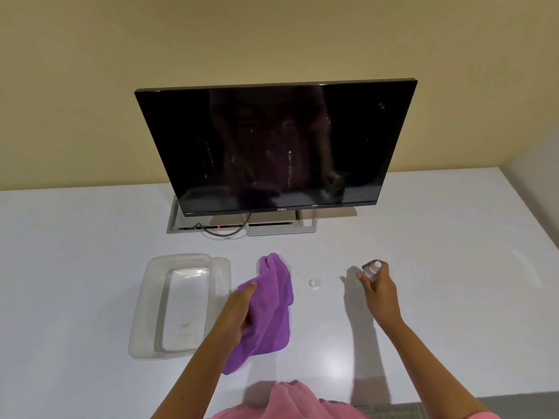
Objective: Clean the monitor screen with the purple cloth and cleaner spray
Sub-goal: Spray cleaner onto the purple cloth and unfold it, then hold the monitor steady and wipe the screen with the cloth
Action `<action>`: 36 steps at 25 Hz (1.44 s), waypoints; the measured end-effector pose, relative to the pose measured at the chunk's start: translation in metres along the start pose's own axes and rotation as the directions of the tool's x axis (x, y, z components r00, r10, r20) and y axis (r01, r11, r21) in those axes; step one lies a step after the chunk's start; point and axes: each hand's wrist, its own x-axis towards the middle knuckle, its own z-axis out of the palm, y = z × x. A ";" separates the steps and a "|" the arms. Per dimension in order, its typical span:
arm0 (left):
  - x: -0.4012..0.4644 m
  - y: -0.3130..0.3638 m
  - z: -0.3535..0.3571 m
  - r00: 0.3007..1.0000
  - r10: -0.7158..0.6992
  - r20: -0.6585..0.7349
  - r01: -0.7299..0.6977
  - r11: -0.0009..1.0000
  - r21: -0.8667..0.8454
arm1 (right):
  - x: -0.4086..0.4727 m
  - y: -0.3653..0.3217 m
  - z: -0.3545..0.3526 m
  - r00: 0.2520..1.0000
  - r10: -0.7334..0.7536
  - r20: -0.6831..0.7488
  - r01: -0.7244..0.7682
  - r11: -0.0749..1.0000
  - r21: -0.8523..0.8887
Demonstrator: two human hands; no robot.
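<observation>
Your left hand (242,309) grips the cloth (269,309), ready for wiping; your right hand (379,290) clasps the spray (371,269), its cap (314,282) set aside. The monitor (272,146) stands behind, droplets showing.

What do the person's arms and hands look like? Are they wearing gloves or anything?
No gloves. The left hand and right hand are both bare, with no rings, watch or bracelets showing. Both forearms are bare too. Pink clothing shows at the bottom edge, with a bit of pink at the right arm's upper end.

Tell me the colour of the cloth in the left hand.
Purple cloth, a plain solid colour, shown in the head view.
</observation>
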 end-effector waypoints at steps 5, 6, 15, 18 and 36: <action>-0.007 -0.010 0.013 0.999 -0.041 0.036 0.045 0.994 -0.096 | 0.000 0.015 -0.003 0.999 -0.041 0.036 0.040 0.999 0.029; -0.008 -0.011 0.015 0.997 -0.059 0.042 0.064 0.992 -0.113 | -0.001 0.017 -0.003 0.998 -0.057 0.039 0.056 0.998 0.025; -0.010 -0.012 0.022 0.995 0.062 -0.084 -0.053 0.993 0.103 | 0.001 0.030 -0.025 0.986 -0.075 0.151 0.064 0.995 0.080; -0.017 -0.003 0.022 0.961 0.236 -0.143 -0.181 0.929 0.322 | -0.001 0.025 -0.049 0.996 -0.070 0.059 0.061 0.987 0.148; -0.081 0.124 0.010 0.747 0.445 0.494 -0.665 0.517 0.539 | -0.019 -0.200 -0.019 0.616 -0.313 0.722 0.314 0.939 0.140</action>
